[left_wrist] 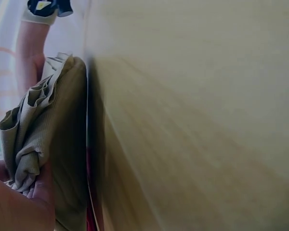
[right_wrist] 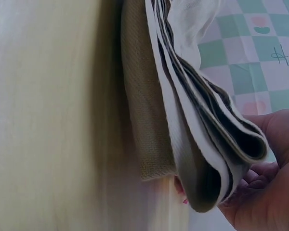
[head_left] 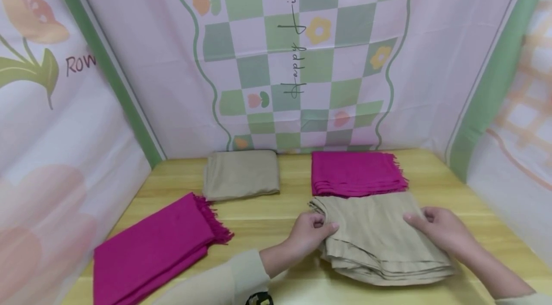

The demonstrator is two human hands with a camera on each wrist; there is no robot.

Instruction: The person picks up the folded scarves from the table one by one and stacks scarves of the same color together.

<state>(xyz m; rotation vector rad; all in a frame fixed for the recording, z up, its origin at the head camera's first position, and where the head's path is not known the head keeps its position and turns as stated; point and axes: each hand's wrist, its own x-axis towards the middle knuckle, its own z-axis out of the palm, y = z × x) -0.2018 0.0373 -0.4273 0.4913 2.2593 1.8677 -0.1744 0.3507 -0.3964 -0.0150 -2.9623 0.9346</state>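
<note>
Pinching the cloth (head_left: pixel 375 230) at opposite sides with your left hand (head_left: pixel 306 234) and right hand (head_left: pixel 446 232), you've likely got light, limp, slip-prone layers, so catch every edge.

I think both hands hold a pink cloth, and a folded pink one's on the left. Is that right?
Not quite: in the head view, the left hand and right hand hold a beige cloth. A folded pink cloth is indeed on the left.
</note>
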